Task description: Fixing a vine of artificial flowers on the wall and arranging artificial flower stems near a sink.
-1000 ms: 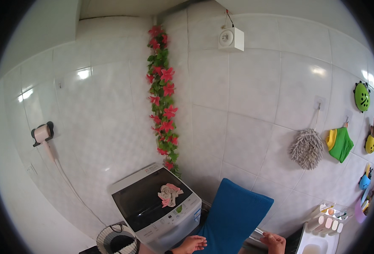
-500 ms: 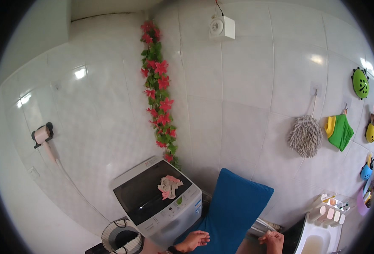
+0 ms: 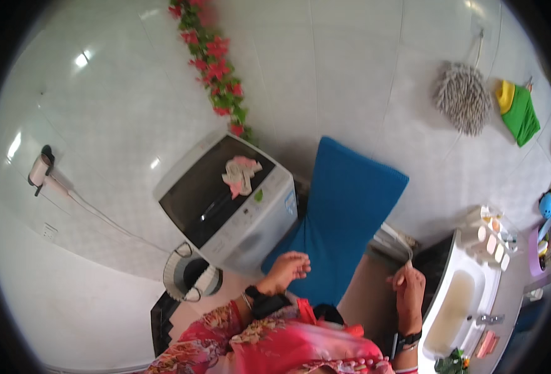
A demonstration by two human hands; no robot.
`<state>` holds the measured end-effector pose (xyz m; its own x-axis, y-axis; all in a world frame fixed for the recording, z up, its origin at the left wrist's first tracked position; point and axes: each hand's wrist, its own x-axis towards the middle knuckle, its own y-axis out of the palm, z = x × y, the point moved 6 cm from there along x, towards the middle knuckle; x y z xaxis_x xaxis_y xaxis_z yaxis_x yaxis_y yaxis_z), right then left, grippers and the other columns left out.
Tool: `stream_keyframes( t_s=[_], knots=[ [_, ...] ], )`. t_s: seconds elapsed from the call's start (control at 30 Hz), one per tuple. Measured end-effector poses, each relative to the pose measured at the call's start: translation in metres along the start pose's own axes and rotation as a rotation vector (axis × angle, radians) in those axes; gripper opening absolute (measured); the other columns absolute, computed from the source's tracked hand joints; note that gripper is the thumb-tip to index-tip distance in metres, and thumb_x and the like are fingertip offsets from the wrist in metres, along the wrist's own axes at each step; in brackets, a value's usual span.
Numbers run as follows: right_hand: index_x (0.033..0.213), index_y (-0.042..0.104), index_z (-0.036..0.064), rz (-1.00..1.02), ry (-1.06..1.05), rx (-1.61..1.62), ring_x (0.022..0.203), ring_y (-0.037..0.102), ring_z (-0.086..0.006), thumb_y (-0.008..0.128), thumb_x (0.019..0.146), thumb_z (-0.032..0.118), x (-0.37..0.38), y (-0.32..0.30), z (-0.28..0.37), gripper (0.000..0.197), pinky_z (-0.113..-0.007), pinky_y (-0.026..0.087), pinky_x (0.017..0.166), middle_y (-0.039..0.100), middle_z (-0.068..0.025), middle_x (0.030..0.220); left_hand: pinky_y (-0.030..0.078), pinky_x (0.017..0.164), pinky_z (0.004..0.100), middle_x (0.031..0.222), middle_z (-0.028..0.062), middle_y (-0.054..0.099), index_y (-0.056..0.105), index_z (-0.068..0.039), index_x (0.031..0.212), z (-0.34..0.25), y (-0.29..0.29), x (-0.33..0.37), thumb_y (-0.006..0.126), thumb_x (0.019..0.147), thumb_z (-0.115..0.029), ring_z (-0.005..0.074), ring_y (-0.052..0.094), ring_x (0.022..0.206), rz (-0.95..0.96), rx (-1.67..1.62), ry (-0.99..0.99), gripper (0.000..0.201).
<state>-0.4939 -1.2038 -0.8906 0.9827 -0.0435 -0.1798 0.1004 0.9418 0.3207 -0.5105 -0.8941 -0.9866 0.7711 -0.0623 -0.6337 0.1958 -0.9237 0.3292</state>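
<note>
Both my hands hang in the air in front of my body and nothing shows in either. My left hand, fingers loosely bent, is over the lower part of a chair under a blue fabric cover. To the right of that chair is my right hand, its fingers half curled and partly apart, near the sink's left side. A crumpled pink and white cloth lies on the dark lid of a top-loading washing machine, left of the chair.
A basket stands beside the washer. At right, a white sink holds cloudy water, with cup holders behind it. A hair dryer, a grey chenille hand-wiping ball and a green-yellow cloth hang on the walls.
My view has tipped downward, so the washer, chair and sink sit higher and my patterned clothing shows. My left hand's fingers are more bent. The cloth still lies on the washer.
</note>
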Motion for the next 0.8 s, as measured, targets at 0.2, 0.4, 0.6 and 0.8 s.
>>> stream_keyframes(
  t_s=[0.2, 0.4, 0.6, 0.8],
  knots=[
    [0.056, 0.051, 0.0048, -0.013, 0.112, -0.019, 0.055, 0.047, -0.011, 0.048, 0.091, 0.028, 0.01, -0.011, -0.038, 0.042, -0.025, 0.037, 0.056, 0.05, -0.0034, 0.057, 0.049, 0.069, 0.0305, 0.093, 0.0087, 0.06, 0.057, -0.005, 0.1, 0.021, -0.022, 0.026, 0.057, 0.085, -0.014, 0.0188, 0.06, 0.081, -0.022, -0.014, -0.051, 0.017],
    [0.06, 0.056, 0.0033, -0.093, 0.298, -0.155, 0.059, 0.05, -0.0114, 0.049, 0.091, 0.029, 0.02, -0.044, -0.088, 0.041, -0.023, 0.038, 0.058, 0.055, -0.0042, 0.062, 0.049, 0.066, 0.03, 0.092, 0.0099, 0.06, 0.055, -0.002, 0.1, 0.044, -0.033, 0.045, 0.058, 0.085, -0.012, 0.0185, 0.06, 0.079, -0.078, 0.03, -0.077, 0.019],
    [0.065, 0.058, 0.0013, 0.021, 0.372, 0.009, 0.062, 0.052, -0.0142, 0.049, 0.092, 0.029, 0.001, -0.036, -0.125, 0.04, -0.026, 0.042, 0.063, 0.057, -0.0056, 0.066, 0.048, 0.069, 0.03, 0.093, 0.0108, 0.06, 0.054, 0.0, 0.103, 0.049, -0.031, 0.058, 0.054, 0.087, -0.012, 0.0191, 0.06, 0.082, -0.031, 0.086, -0.137, 0.02],
    [0.064, 0.059, 0.0013, -0.039, 0.385, -0.03, 0.062, 0.054, -0.0138, 0.049, 0.091, 0.03, -0.02, -0.031, -0.14, 0.04, -0.025, 0.043, 0.062, 0.058, -0.006, 0.065, 0.049, 0.064, 0.027, 0.088, 0.0076, 0.06, 0.057, 0.0, 0.101, 0.014, -0.088, 0.098, 0.055, 0.086, -0.013, 0.0159, 0.06, 0.076, -0.09, 0.395, -0.032, 0.021]
  ],
)
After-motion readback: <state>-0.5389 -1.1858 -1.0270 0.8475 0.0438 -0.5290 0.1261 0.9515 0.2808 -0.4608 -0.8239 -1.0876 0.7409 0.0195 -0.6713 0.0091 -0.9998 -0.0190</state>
